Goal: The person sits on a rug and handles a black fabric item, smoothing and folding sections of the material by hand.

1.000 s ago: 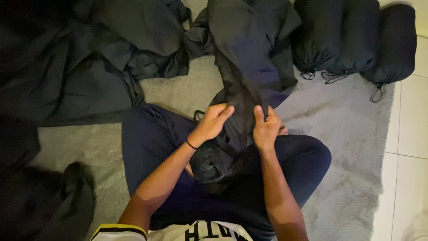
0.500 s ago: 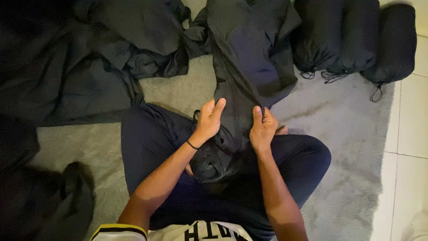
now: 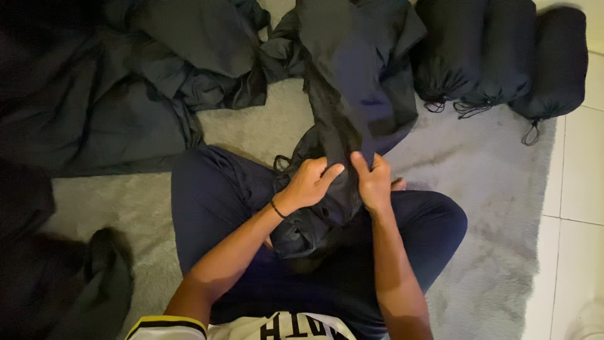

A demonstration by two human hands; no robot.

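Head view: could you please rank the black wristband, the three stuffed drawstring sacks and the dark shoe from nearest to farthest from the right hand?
1. Black wristband, on the left wrist, just left of the right hand.
2. Stuffed drawstring sacks, upper right.
3. Dark shoe, far lower left.

Black fabric (image 3: 352,94), plain grey rug (image 3: 491,189), navy trousers (image 3: 214,195), white tiles (image 3: 582,208)

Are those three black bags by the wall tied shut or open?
Shut: the three bags are stuffed round, their drawstring ends puckered closed.

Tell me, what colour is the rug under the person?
The rug is grey, seen best in the head view.
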